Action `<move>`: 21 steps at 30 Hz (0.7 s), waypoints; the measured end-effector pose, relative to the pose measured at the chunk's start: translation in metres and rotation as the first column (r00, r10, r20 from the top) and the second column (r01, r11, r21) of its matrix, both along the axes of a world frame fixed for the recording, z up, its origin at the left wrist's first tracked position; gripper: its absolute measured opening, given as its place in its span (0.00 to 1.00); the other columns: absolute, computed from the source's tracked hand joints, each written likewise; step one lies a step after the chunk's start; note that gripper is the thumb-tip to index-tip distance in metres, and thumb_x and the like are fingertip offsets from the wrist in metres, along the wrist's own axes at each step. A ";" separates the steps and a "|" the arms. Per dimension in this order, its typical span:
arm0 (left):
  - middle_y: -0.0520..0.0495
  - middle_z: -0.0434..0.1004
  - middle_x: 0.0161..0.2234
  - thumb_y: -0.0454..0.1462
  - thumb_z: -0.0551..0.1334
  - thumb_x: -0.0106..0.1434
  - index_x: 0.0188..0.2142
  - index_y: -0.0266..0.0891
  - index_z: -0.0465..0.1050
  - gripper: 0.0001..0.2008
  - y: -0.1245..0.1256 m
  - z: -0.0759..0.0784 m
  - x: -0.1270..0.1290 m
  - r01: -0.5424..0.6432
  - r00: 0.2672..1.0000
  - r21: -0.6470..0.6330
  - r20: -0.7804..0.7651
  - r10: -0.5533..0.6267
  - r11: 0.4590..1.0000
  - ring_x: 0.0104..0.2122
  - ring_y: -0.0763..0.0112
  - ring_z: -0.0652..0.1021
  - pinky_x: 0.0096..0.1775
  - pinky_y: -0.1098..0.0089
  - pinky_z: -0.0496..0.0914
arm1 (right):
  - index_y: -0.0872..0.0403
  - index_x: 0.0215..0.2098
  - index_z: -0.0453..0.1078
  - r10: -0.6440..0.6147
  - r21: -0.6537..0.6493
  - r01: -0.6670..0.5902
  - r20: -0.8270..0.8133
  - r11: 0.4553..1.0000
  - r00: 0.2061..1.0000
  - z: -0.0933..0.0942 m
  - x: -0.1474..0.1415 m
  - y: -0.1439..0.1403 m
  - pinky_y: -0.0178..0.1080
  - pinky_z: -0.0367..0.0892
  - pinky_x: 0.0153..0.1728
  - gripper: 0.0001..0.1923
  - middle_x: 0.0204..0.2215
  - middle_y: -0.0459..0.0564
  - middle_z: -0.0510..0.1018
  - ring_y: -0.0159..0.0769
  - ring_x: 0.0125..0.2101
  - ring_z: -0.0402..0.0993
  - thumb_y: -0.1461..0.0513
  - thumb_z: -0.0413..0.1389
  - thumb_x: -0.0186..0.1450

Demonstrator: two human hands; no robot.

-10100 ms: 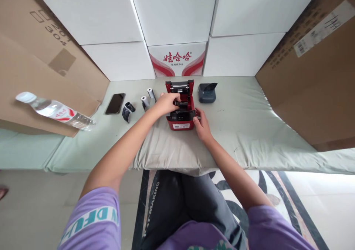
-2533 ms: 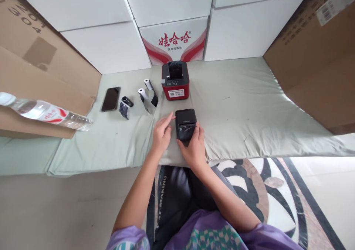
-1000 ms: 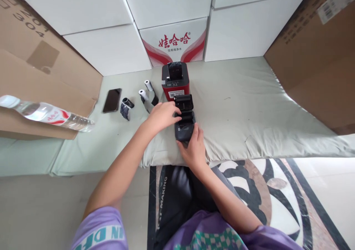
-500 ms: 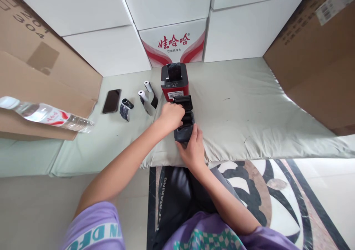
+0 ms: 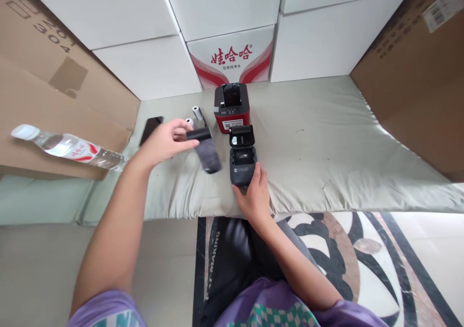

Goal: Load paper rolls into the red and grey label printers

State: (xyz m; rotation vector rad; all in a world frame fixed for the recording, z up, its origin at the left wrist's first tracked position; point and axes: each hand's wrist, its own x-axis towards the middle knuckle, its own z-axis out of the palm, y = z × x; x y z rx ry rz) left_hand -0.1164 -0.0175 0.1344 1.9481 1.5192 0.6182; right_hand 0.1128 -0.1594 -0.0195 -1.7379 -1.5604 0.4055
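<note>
My left hand (image 5: 168, 141) pinches one end of a black roll (image 5: 199, 134), raised over the covered surface left of the small printer. A dark grey strip (image 5: 210, 158), blurred by motion, hangs down from the roll. The small dark printer (image 5: 242, 172) has its lid (image 5: 241, 136) tipped back, and its compartment shows. My right hand (image 5: 253, 191) grips the near right corner of this printer, thumb at the front and fingers along the side. Just behind the lid stands a red and black printer (image 5: 232, 107).
Two white-ended rolls (image 5: 197, 113) are partly hidden behind my left hand. A phone (image 5: 150, 129) lies beyond my wrist, also partly covered. On the left is a water bottle (image 5: 79, 148) beside a cardboard box (image 5: 36, 105). White boxes (image 5: 308, 47) line the back.
My left hand has left the small printer's compartment and moved left, now holding the black roll with its strip. My right hand stays on the printer. The view has shifted slightly.
</note>
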 end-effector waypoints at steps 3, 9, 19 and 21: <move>0.49 0.77 0.34 0.49 0.70 0.57 0.49 0.42 0.75 0.23 0.015 0.003 -0.035 -0.187 0.982 0.054 -0.006 0.187 0.981 0.36 0.62 0.80 0.37 0.66 0.73 | 0.61 0.76 0.41 -0.010 0.002 0.010 -0.004 1.000 1.000 0.000 0.000 0.000 0.63 0.71 0.59 0.50 0.66 0.77 0.60 0.66 0.66 0.65 0.57 0.63 0.66; 0.50 0.81 0.38 0.46 0.70 0.59 0.52 0.42 0.79 0.22 0.065 -0.020 -0.065 -0.341 0.866 0.136 -0.341 0.367 0.930 0.39 0.62 0.79 0.44 0.64 0.72 | 0.60 0.76 0.40 -0.010 0.017 0.010 -0.004 1.000 1.000 0.000 0.000 0.000 0.64 0.70 0.59 0.49 0.66 0.76 0.61 0.65 0.66 0.65 0.57 0.62 0.66; 0.35 0.76 0.52 0.50 0.70 0.58 0.48 0.38 0.79 0.24 0.080 -0.063 -0.054 -0.415 0.782 0.239 -0.400 0.478 0.878 0.55 0.49 0.75 0.53 0.58 0.70 | 0.62 0.75 0.42 -0.007 -0.009 0.007 0.017 1.000 1.000 0.000 0.001 -0.001 0.63 0.71 0.59 0.50 0.67 0.77 0.60 0.67 0.66 0.65 0.57 0.63 0.66; 0.34 0.73 0.56 0.51 0.65 0.63 0.51 0.38 0.78 0.24 0.081 -0.063 -0.060 -0.404 0.798 0.283 -0.356 0.487 0.870 0.58 0.48 0.72 0.57 0.56 0.68 | 0.63 0.75 0.42 -0.010 -0.016 0.010 0.021 1.000 1.000 0.001 0.001 -0.001 0.63 0.71 0.59 0.50 0.67 0.78 0.60 0.67 0.66 0.65 0.57 0.64 0.65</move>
